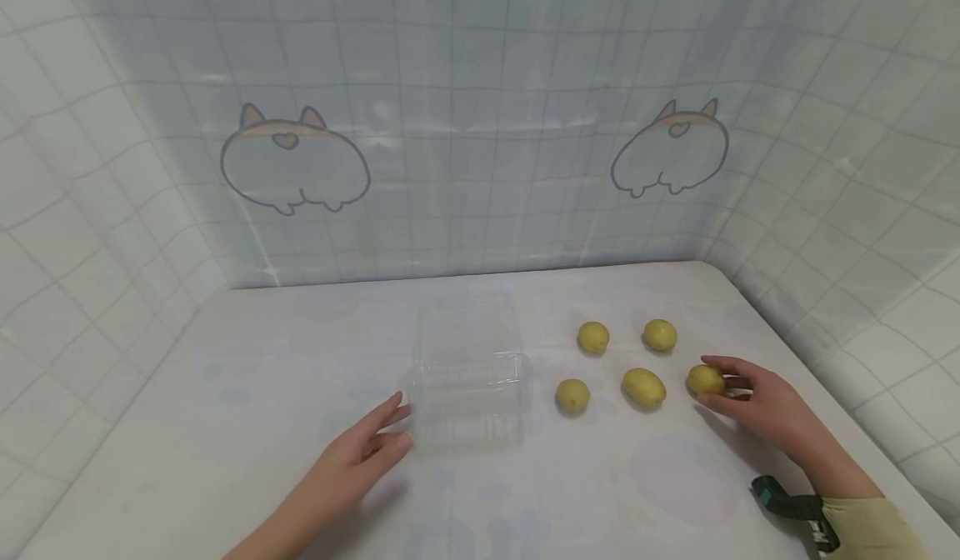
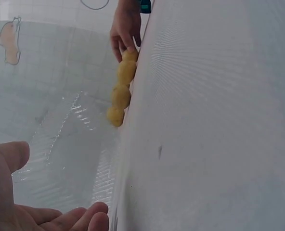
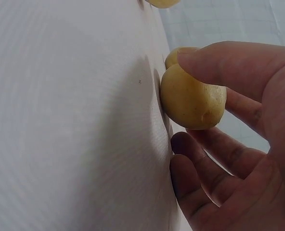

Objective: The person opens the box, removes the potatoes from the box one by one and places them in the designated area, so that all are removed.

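On the right side of the table, my right hand [image 1: 765,406] has its thumb and fingers around a small yellow potato [image 1: 706,381]. The right wrist view shows the thumb pressed on this potato [image 3: 193,98], which sits at the table surface. To its left lie several more potatoes [image 1: 644,388], apart from one another. A clear plastic box [image 1: 468,414] with its hinged lid [image 1: 467,331] laid back stands mid-table. Beside the box's left edge is my left hand [image 1: 356,460], thumb and fingers spread; whether it touches the box I cannot tell.
The white table [image 1: 262,360] is bounded by a grid-patterned curtain [image 1: 480,127] at the back and sides. A dark strap with a small device [image 1: 787,500] is around the right wrist.
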Available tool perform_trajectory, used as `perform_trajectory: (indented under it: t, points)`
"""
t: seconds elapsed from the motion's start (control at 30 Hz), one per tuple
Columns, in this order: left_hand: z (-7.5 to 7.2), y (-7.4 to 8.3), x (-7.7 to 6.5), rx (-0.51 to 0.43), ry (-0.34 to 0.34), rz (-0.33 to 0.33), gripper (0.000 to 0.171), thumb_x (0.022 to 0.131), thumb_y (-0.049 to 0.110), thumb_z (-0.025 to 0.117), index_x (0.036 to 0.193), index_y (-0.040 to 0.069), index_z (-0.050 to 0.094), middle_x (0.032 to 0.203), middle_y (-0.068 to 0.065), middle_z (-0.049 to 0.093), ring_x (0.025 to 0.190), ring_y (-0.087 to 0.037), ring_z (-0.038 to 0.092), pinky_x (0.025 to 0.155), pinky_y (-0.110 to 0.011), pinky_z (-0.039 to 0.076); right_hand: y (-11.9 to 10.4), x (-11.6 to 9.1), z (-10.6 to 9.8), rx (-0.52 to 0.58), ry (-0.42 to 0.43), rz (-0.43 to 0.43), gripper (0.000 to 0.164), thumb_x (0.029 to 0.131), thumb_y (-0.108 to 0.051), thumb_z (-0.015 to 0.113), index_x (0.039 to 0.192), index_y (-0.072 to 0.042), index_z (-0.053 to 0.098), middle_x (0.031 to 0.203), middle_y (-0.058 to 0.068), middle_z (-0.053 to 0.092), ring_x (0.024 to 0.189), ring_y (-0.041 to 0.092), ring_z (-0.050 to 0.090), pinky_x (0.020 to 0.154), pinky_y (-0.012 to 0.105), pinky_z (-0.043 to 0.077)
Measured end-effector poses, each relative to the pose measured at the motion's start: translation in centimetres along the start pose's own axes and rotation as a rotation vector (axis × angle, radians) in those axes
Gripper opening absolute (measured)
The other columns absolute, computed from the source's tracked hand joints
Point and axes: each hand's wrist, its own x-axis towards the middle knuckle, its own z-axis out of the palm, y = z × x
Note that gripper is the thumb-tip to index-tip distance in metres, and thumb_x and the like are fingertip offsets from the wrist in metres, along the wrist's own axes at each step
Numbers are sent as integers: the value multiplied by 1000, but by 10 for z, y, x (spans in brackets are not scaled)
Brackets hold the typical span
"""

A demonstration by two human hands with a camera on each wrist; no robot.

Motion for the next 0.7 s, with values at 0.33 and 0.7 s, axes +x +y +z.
perform_trajectory:
  t: [0.33,0.7]
  points:
    - [-1,0,-3,-10,-4,-3,68,99,36,61,155,13,32,148,-6,47,115,-11,61,91,-18,50,0,5,1,0,-9,-12,71,85,-45,77,139,-5,54,131,21,58,109,39,61,78,33,56]
    - [-22,-7,10,73,45,-29,74,97,48,60,157,19,28,148,-2,48,124,-18,56,101,-37,49,-6,8,-13,1,-20,-37,68,100,-48,55,149,-3,41,144,26,46,122,49,50,91,62,49]
